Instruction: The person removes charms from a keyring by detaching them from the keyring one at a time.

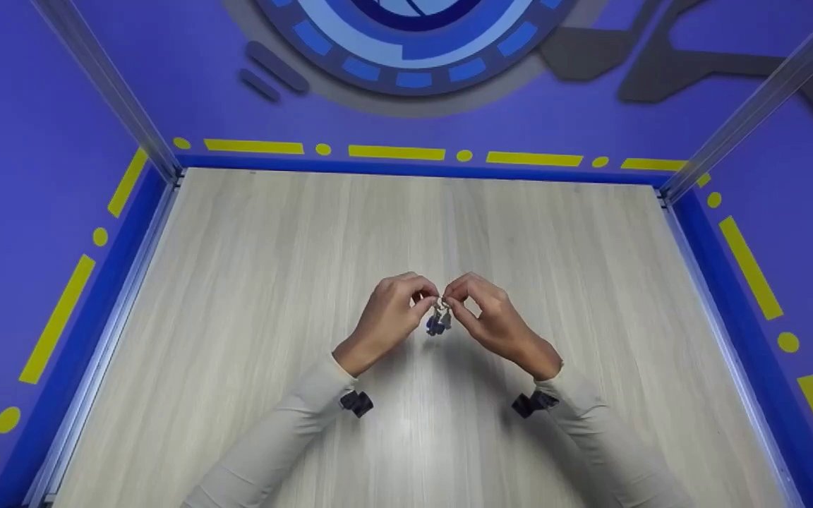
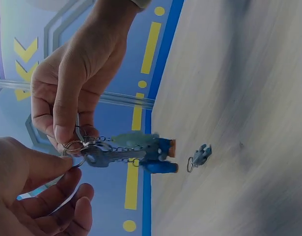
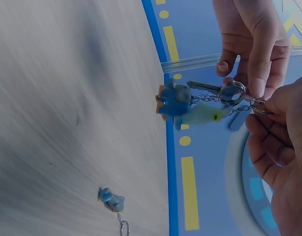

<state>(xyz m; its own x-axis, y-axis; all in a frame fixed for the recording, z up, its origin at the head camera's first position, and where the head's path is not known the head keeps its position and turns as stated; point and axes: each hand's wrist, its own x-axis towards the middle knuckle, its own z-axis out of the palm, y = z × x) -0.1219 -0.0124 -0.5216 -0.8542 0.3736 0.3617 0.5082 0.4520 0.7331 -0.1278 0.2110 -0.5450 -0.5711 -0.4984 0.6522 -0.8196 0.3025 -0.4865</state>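
So the left hand (image 1: pixel 387 310) and right hand (image 1: pixel 492 317) both pinch the keychain bunch (image 2: pixel 150 151) by its metal rings above the desk (image 1: pixel 272 240), probably to steady it while everything dangles free. Another little charm (image 2: pixel 203 154) lies on the desk.

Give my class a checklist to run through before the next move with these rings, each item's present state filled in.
1. Left hand and right hand both pinching rings: ok.
2. Key in view: ok, hanging.
3. Figures held off the table: ok.
4. Table free of other charms: not ok; one charm lies there.
5. Rings fully closed: cannot tell; fingertips cover parts.
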